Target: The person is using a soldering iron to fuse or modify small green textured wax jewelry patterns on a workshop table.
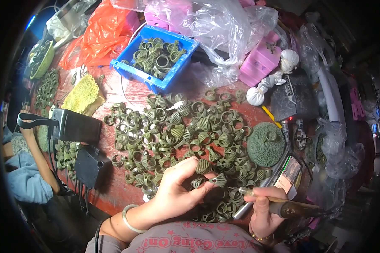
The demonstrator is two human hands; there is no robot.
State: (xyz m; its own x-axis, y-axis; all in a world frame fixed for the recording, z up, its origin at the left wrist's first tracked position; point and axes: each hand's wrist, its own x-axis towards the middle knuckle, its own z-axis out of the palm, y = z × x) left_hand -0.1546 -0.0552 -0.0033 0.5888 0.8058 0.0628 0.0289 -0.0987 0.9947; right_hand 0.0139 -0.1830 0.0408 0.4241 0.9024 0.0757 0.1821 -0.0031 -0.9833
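Observation:
My left hand (pixel 169 187) is closed on a few green ribbed rings, pinched between thumb and fingers. One ring (pixel 204 166) stands at the fingertips, and another ring (pixel 218 180) juts out toward my right hand. Just to the right, my right hand (pixel 264 211) grips a pen-like tool (pixel 295 209) with a thick dark handle. Its pale narrow tip points left at the held rings, a small gap away. Beneath and beyond both hands spreads a large pile of similar green rings (pixel 173 130) on the worn red table (pixel 114 185).
Beyond the pile stands a blue bin (pixel 120 67) of rings. A yellow sponge (pixel 82 95) and black boxes with cables (pixel 90 166) are at left, near another person's arm (pixel 42 160). Right are a round green pad (pixel 266 143), a phone-like screen (pixel 288 175) and a dark box (pixel 297 99).

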